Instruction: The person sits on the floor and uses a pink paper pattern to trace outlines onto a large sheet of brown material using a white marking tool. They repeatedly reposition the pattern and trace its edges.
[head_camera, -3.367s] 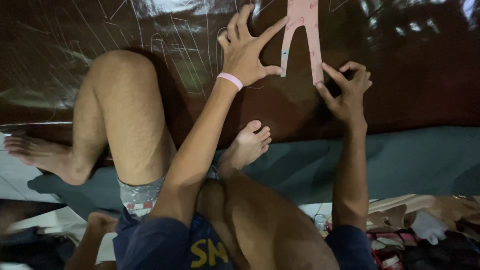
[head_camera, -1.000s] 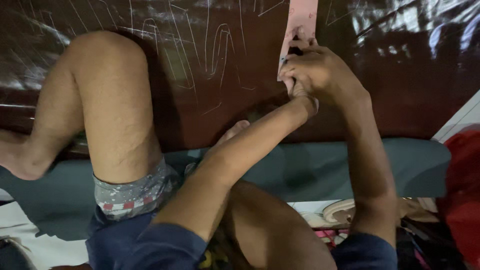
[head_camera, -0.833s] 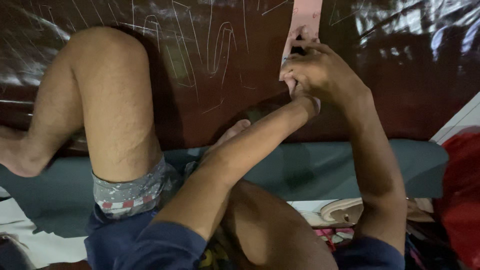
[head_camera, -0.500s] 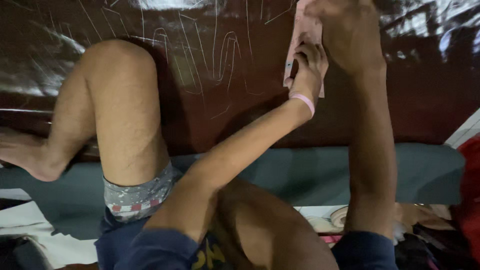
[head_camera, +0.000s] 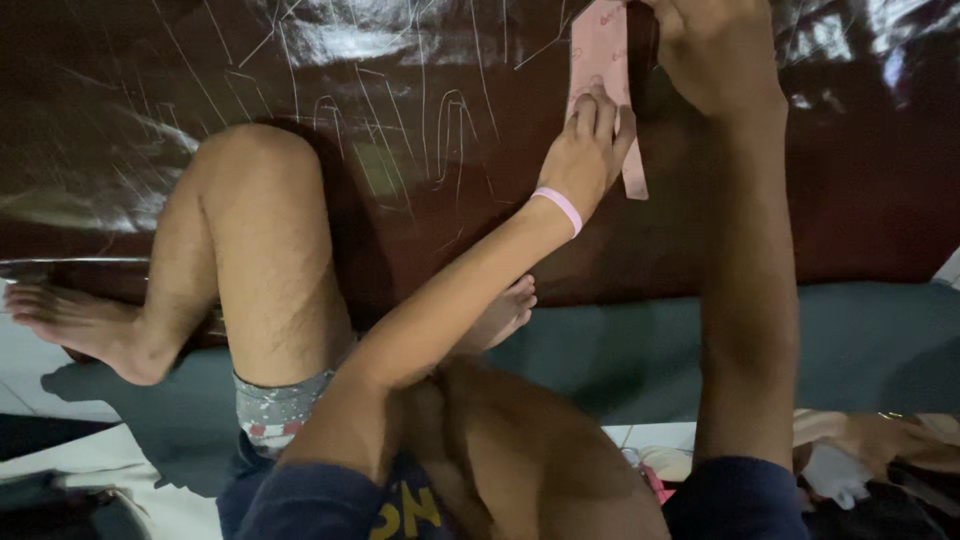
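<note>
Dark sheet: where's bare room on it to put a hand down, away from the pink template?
Free: the upper left of the dark glossy sheet, bordered by the raised knee, and its right side past the right forearm. Crowded: top centre, where left hand and right hand press the pink template.

My left hand (head_camera: 590, 150) presses flat on the template (head_camera: 603, 60), which lies on the sheet (head_camera: 200, 80) spread out ahead of me. My right hand (head_camera: 715, 50) sits just right of the template, touching its upper part (top edge out of view). My raised knee (head_camera: 250, 170) stands left of both, over the sheet's near edge.
</note>
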